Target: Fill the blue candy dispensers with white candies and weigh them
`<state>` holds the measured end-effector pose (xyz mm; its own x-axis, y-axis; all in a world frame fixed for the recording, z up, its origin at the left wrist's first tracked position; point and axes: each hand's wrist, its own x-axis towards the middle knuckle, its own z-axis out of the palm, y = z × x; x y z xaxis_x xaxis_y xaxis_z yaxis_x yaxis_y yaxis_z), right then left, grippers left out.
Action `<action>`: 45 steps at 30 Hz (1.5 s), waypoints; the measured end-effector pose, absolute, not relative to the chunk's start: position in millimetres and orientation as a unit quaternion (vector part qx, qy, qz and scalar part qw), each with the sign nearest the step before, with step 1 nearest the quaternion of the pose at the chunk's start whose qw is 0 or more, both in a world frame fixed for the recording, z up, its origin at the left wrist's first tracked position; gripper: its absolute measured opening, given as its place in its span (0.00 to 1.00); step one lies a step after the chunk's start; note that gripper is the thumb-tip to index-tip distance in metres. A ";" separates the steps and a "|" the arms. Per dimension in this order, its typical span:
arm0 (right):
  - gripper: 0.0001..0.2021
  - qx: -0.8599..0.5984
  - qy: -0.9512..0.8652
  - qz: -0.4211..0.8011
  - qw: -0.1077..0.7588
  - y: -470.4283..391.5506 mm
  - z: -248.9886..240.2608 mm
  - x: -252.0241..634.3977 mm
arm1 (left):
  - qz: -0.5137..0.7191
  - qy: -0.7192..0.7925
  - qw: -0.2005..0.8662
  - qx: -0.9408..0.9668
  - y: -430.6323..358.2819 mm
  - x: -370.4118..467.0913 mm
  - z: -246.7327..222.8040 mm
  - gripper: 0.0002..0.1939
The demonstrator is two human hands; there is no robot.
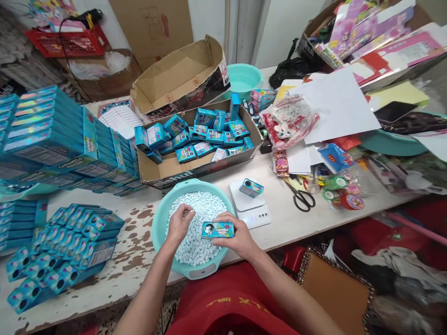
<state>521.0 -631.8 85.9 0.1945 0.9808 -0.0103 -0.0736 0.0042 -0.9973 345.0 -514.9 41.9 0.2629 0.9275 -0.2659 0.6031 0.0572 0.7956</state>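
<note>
My right hand [239, 234] grips a small blue candy box [223, 231] over the basin; white candies show through its round window or opening. My left hand [179, 224] is pinched over the candies, with what looks like one white candy at its fingertips. Below both hands, loose white candies [200, 251] fill much of a turquoise basin [159, 232]. Just right of the basin, a white digital scale [256, 216] bears another blue candy box [251, 188], standing apart from my hands.
A low cardboard box [167, 174] of blue candy boxes lies behind the basin. Stacked blue boxes [70, 139] and grouped ones [80, 232] cover the left. Black scissors [302, 197], tape rolls and papers [338, 104] lie on the right. The table's front edge runs below the basin.
</note>
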 end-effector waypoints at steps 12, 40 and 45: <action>0.25 -0.786 -0.100 0.138 0.595 -714.8 19.8 649.4 | 0.041 0.532 0.311 0.787 -541.4 365.8 2.7 0.12; 0.15 -0.668 -0.532 0.199 0.481 -605.7 83.4 568.2 | 0.448 0.439 0.761 0.164 -521.0 396.1 106.6 0.22; 0.15 -0.647 -0.590 0.226 0.426 -602.6 86.1 518.0 | 0.551 0.441 0.649 0.282 -528.8 411.0 120.6 0.25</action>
<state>518.0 -602.6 86.1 0.2017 0.9565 0.2109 0.5715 0.0599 -0.8184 411.0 -528.8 120.6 0.0021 0.9651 -0.2618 -0.4664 0.2325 0.8534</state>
